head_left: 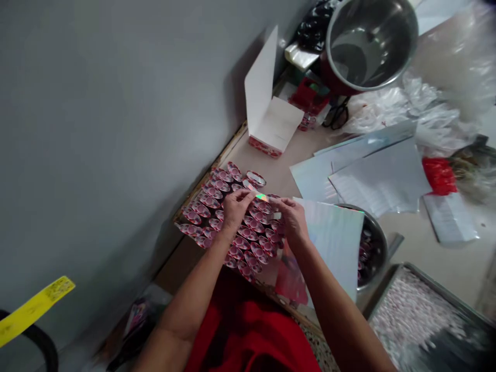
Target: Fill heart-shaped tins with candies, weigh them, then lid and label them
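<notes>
A small shiny strip with rainbow glints is stretched between my two hands. My left hand pinches its left end with thumb and fingertips. The right end is between the closed fingers of my right hand. Below both hands, several rows of small oval pink-and-red pieces cover the table corner, some partly hidden by my hands. One white-topped oval piece lies at their far edge. Beside my right forearm lies a pale iridescent sheet.
An open white carton stands by the wall. Behind it are a large metal pot and plastic bags. More sheets lie to the right, near a metal pan and a tray of small pale pieces.
</notes>
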{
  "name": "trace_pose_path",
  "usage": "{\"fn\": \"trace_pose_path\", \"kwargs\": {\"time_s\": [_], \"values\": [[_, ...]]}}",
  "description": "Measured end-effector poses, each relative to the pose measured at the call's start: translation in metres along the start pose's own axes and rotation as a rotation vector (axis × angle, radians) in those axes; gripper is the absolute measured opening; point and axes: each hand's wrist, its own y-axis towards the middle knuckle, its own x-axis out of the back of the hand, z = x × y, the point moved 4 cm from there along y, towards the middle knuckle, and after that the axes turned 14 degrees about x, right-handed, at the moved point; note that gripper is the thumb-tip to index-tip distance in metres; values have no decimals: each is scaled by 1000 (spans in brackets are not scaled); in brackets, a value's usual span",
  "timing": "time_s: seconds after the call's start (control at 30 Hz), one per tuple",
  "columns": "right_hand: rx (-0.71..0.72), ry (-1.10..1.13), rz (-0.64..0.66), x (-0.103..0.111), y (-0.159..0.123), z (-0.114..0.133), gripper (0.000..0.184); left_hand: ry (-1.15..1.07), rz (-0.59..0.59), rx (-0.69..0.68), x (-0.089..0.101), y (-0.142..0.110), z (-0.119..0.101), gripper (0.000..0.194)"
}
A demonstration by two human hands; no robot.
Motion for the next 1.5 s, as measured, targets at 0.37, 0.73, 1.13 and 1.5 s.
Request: {"fn": "trace_pose_path", "kwargs": {"time_s": [0.37, 0.73, 1.13, 1.5], "values": [[180, -722, -71, -124, 70, -35, 29, 863, -396, -458, 63, 120, -70, 8], [97, -862, -95, -125, 72, -35, 29, 880, -338, -449, 60, 139, -59, 9], [57, -893, -73, -128, 74, -35, 31, 793, -385, -502, 58, 143, -53, 11], [-36, -962, 34, -127, 93, -33, 18, 759, -408, -209, 56, 148, -59, 23]]}}
